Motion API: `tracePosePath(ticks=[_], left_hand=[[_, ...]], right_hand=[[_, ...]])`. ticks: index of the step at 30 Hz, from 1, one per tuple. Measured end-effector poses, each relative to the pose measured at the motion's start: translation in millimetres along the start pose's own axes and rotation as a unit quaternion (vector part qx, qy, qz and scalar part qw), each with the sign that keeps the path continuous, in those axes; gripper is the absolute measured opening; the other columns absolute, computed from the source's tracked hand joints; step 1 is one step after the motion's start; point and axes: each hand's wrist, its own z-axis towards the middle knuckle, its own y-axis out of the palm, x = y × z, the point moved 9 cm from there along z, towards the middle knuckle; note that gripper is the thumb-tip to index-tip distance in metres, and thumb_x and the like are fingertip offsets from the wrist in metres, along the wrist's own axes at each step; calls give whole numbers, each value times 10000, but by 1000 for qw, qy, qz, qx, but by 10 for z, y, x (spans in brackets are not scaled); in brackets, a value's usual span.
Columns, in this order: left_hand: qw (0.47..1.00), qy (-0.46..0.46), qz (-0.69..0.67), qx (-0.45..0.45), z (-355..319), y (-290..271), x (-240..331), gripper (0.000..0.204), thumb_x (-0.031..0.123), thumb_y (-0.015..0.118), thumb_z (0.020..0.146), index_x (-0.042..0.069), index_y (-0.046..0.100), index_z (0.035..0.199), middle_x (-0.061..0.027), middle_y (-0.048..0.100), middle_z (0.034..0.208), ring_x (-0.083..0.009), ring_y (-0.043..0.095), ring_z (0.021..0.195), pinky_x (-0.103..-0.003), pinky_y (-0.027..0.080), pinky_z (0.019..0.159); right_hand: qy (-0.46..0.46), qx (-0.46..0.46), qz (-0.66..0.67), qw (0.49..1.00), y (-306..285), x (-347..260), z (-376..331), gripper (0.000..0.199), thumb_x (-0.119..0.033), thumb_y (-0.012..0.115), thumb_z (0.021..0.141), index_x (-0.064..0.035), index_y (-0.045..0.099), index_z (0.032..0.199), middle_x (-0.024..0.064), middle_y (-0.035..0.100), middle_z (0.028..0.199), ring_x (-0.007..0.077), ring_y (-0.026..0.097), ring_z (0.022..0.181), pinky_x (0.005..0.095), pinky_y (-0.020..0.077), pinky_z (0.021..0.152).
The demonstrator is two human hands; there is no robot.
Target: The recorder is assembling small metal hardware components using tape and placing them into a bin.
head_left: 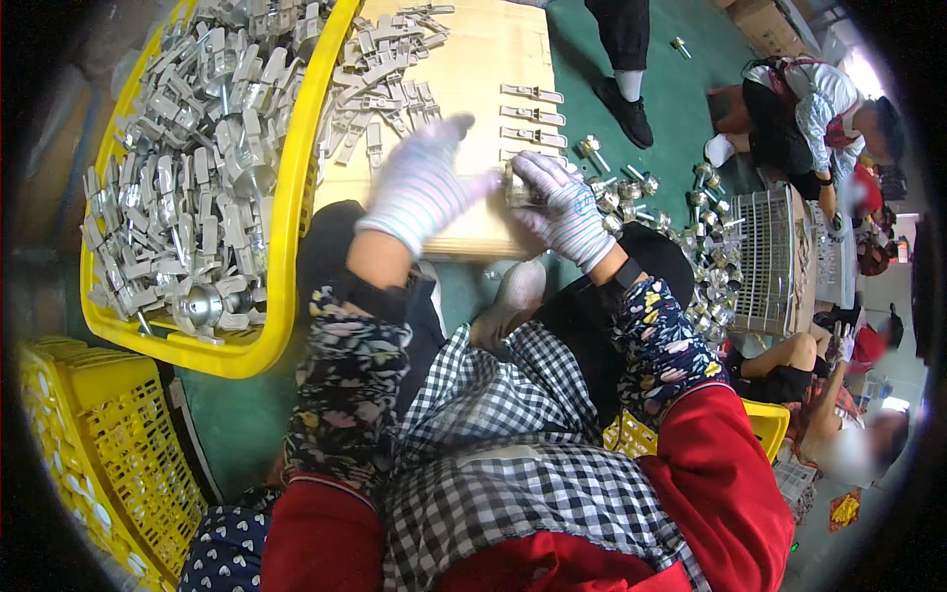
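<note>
My right hand (pixel 567 207), in a striped knit glove, is closed on a shiny round metal fitting (pixel 516 187) at the board's near right edge. To its left, my gloved left hand (pixel 419 187) is smeared by motion. Its thumb reaches toward the metal fitting, and whether its fingers hold anything does not show. Just beyond my right hand, several beige clip-like plastic pieces (pixel 533 113) lie in a column on the tan board (pixel 473 69). A loose heap of similar beige pieces (pixel 380 74) covers the board's far left.
A yellow crate (pixel 286 197) full of beige pieces and metal parts stands left; another yellow crate (pixel 128 424) sits lower left. Metal fittings with bolts (pixel 710 257) are strewn on the green floor at right, beside a white basket (pixel 764 257). Other people work at right; someone's leg (pixel 626 59) stands beyond.
</note>
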Motion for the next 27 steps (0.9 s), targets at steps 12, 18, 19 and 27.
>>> tracePosePath(ticks=[12,18,19,27], left_hand=[[938,22,337,-74,-159,767,-373,755,537,671,636,70,468,1193,-83,488,1159,-211,405,1158,-449,184,1050],[946,47,320,-26,-111,806,-423,681,505,670,647,78,496,1148,-100,515,1117,-252,440,1104,-420,265,1000],[954,62,292,-10,-97,801,-407,651,502,668,652,79,513,1122,-104,527,1092,-256,453,1083,-416,280,987],[962,91,257,-34,85,791,-332,553,520,591,724,79,560,1057,-118,579,982,-290,536,968,-416,390,883]], right_hand=[[37,-4,96,995,33,92,-2,492,-291,711,692,-77,589,1118,136,562,1138,292,524,1052,370,436,887],[51,-1,113,992,35,116,33,418,-277,705,721,-56,622,1067,135,590,1072,273,547,1005,354,437,865],[88,3,156,984,45,173,38,406,-264,703,726,-57,623,1067,136,597,1053,271,554,989,353,438,861],[283,38,362,887,232,445,18,202,-121,612,828,27,617,965,68,649,837,110,595,771,238,483,712]])
